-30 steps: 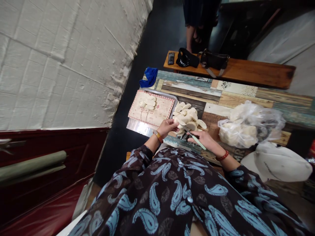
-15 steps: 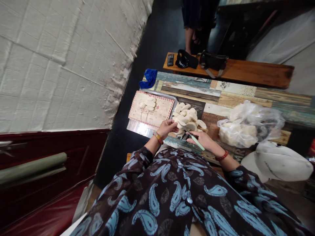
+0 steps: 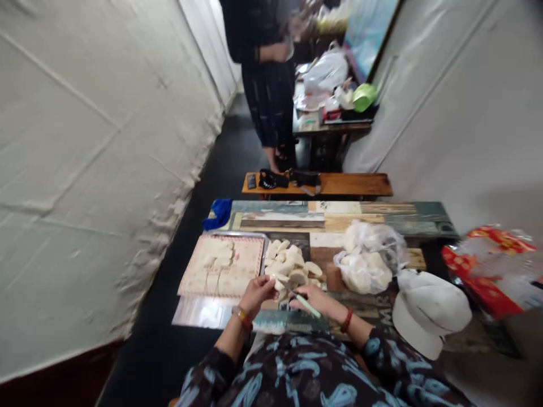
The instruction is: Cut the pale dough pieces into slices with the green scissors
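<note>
My left hand point(image 3: 258, 293) pinches a pale white slice point(image 3: 279, 284) at the near edge of a heap of white oval slices point(image 3: 292, 263). Their kind is hard to tell; they look like cut bread or dough. My right hand point(image 3: 316, 301), just right of the slice, is closed on a small knife with a pale green handle point(image 3: 311, 308). Its blade points up and left toward the slice; whether they touch is unclear. Left of the heap, a metal tray point(image 3: 250, 233) carries a paper sheet with a striped border point(image 3: 246, 271) and a few white slices point(image 3: 224, 257).
Clear plastic bags with pale contents point(image 3: 367, 271) sit right of the heap. Beyond them lie a white cap point(image 3: 432, 305) and red packaging point(image 3: 487, 271). A blue cloth point(image 3: 219, 213) lies at the far left corner. Behind the bench point(image 3: 352, 183) stands a person point(image 3: 267, 96).
My view has tilted up, bringing the standing person and a cluttered back table into sight. Both hands stay by the heap, still holding the slice and the knife.
</note>
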The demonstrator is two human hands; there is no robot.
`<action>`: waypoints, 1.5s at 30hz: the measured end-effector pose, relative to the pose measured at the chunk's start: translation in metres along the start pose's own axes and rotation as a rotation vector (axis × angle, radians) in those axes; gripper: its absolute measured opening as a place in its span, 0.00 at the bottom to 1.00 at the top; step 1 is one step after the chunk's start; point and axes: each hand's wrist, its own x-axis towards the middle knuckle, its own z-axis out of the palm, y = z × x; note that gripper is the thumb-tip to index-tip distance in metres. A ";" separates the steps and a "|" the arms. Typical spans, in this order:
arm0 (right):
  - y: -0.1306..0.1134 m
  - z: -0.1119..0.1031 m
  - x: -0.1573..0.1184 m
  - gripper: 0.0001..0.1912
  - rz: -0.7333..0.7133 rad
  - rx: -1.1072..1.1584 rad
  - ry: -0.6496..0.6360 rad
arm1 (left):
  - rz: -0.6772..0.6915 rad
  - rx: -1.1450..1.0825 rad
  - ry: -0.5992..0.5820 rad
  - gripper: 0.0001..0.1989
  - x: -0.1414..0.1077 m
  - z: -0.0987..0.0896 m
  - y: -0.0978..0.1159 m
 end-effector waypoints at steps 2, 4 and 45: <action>0.003 -0.002 0.005 0.17 -0.026 -0.004 0.035 | 0.001 0.025 -0.021 0.26 0.009 -0.002 0.000; 0.005 -0.003 0.006 0.19 -0.034 0.006 0.055 | 0.002 0.037 -0.031 0.27 0.014 -0.001 0.001; 0.047 -0.016 -0.028 0.24 0.140 -0.042 0.130 | -0.101 -0.163 0.011 0.16 0.042 0.004 -0.008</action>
